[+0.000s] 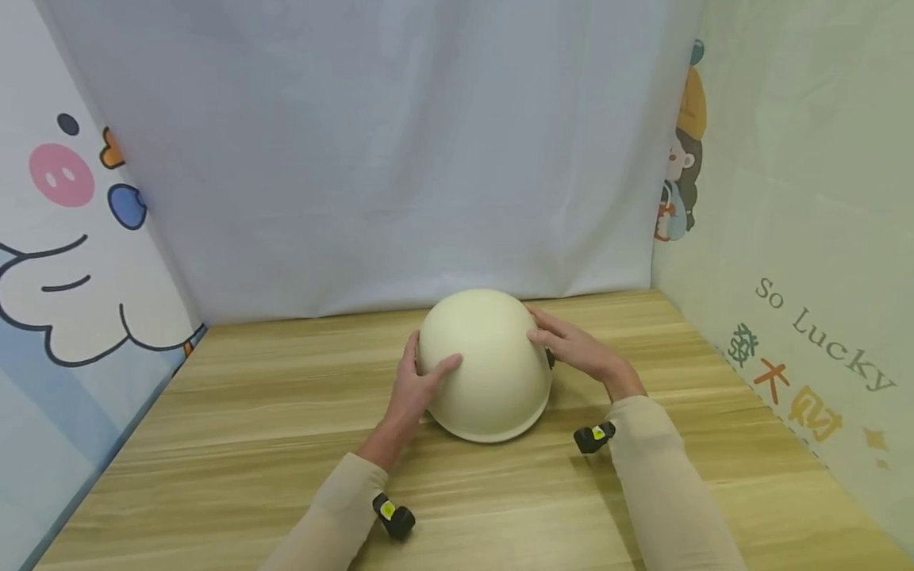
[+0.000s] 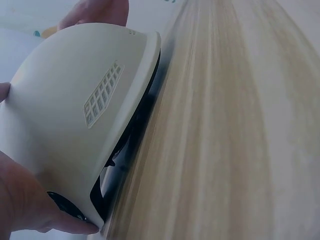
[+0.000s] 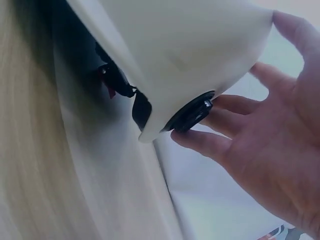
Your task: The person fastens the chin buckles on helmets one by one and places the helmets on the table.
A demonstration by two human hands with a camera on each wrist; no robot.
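Observation:
In the head view a cream helmet [image 1: 489,361] sits dome up, between both hands, toward the back of the table. My left hand [image 1: 416,385] holds its left side, thumb laid over the dome. On the opposite side my right hand [image 1: 577,349] grips the shell, with the fingertips spread around a round black side fitting [image 3: 192,111] in the right wrist view. A grid-like vent [image 2: 104,95] marks the shell in the left wrist view. Below the rim, a black strap with a buckle [image 3: 114,80] shows; most of the inside is hidden.
The wood-grain table [image 1: 271,428] runs beneath the helmet and forearms. Behind it hangs a pale cloth [image 1: 371,159]. Printed panels stand at the left [image 1: 43,262] and right [image 1: 800,198]. Each wrist carries a small black camera.

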